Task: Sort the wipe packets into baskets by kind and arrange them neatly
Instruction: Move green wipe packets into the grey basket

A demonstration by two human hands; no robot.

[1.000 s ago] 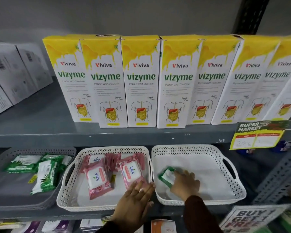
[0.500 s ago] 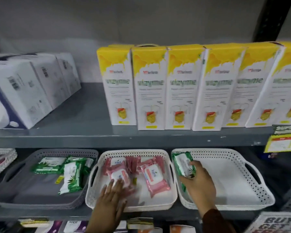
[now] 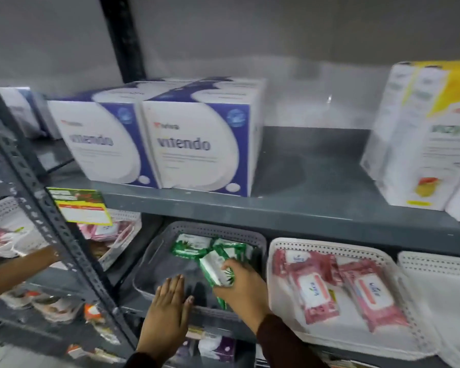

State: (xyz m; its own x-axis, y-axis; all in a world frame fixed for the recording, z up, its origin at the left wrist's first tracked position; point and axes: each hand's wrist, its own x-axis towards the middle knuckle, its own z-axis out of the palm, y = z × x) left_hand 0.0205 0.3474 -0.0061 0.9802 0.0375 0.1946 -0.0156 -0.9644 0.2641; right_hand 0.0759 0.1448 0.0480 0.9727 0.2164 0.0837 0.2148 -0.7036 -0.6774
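Observation:
My right hand (image 3: 243, 284) grips a green and white wipe packet (image 3: 216, 269) over the right part of the grey basket (image 3: 218, 229). Other green packets (image 3: 194, 245) lie at the back of that basket. My left hand (image 3: 170, 308) lies flat, fingers spread, on the grey basket's front rim. To the right a white basket (image 3: 282, 309) holds several pink wipe packets (image 3: 315, 293). A second white basket (image 3: 436, 264) stands at the far right, with nothing visible in it.
The shelf above carries white and blue boxes (image 3: 194, 144) and yellow and white cartons (image 3: 433, 144). A grey slotted upright (image 3: 51, 216) crosses the left side with a price tag (image 3: 80, 207). Another person's arm (image 3: 16, 264) reaches in at the left, near another white basket (image 3: 117, 229) with pink packets.
The view has swung left. My right hand has carried the green packet from the far right white basket over to the grey basket. My left hand moved from the pink packets' basket to the grey basket's rim.

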